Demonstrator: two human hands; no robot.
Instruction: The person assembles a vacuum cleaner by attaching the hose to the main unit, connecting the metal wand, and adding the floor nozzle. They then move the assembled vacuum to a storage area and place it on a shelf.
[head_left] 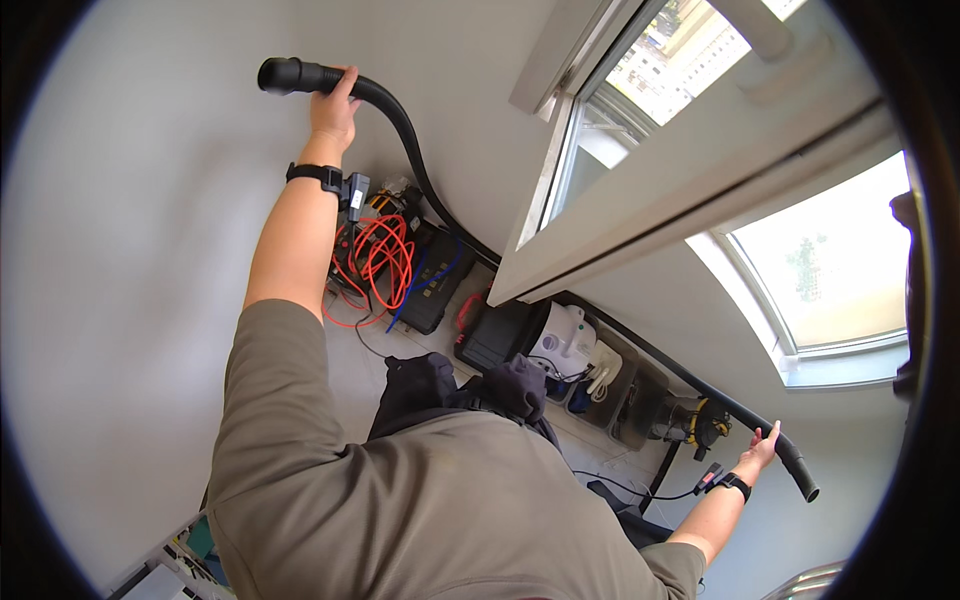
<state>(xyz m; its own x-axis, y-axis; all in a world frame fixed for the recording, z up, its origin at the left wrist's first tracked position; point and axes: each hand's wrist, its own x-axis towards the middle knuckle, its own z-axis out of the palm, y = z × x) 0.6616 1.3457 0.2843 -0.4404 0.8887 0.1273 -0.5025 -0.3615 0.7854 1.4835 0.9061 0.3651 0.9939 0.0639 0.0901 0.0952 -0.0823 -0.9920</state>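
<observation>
A long black vacuum hose (407, 130) is stretched between my two outspread arms. My left hand (335, 112), raised at the upper left, is closed around it just behind the thick end cuff (290, 76). From there the hose sags down along the wall, and its middle is hidden behind the open window sash (690, 180). It comes out again at the lower right, where my right hand (761, 447) is closed on it near the other, open end (808, 490). Both wrists wear a black strap with a small device.
Below the hose, along the wall, stand an orange coiled cable (385, 262), a black tool case (432, 285), a white machine (566, 338), grey bins (610, 395) and a yellow-black tool (707, 425). The tilted sash juts between my arms. A second window (825, 255) is at right.
</observation>
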